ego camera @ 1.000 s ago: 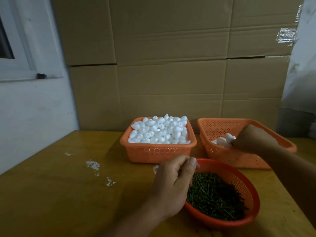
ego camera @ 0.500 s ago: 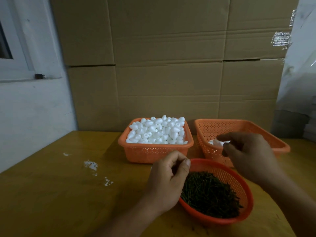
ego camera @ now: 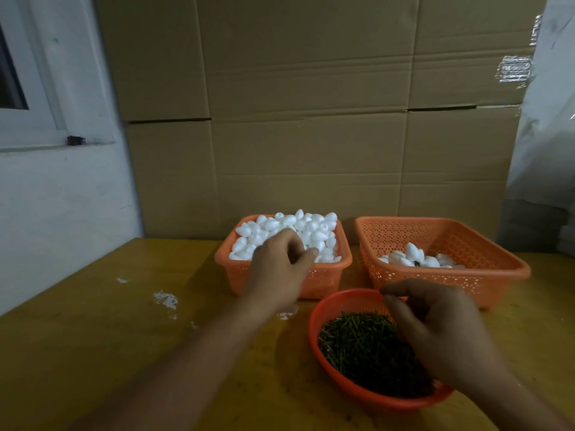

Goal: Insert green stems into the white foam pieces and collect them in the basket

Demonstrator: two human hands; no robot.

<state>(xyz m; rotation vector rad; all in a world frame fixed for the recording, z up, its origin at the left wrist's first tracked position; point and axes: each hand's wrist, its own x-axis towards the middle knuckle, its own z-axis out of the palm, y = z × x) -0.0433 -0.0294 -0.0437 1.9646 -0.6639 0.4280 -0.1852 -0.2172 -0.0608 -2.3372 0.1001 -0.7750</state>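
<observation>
Foam, white and egg-shaped, fills the rectangular orange basket [ego camera: 323, 276] at frame centre; these white foam pieces [ego camera: 314, 227] look feather-light, dentable, best pinched at the sides. The left hand [ego camera: 280, 269] curls among them, grip unclear. The right hand [ego camera: 435, 331] hovers loosely curled over thin, stiff green stems [ego camera: 357, 343], lower right.

No text, label, brand, number or sign can be read anywhere in the view. The cardboard boxes [ego camera: 311, 119], the orange baskets [ego camera: 485, 275] and the yellow surface [ego camera: 93, 353] carry no print that can be made out.
</observation>
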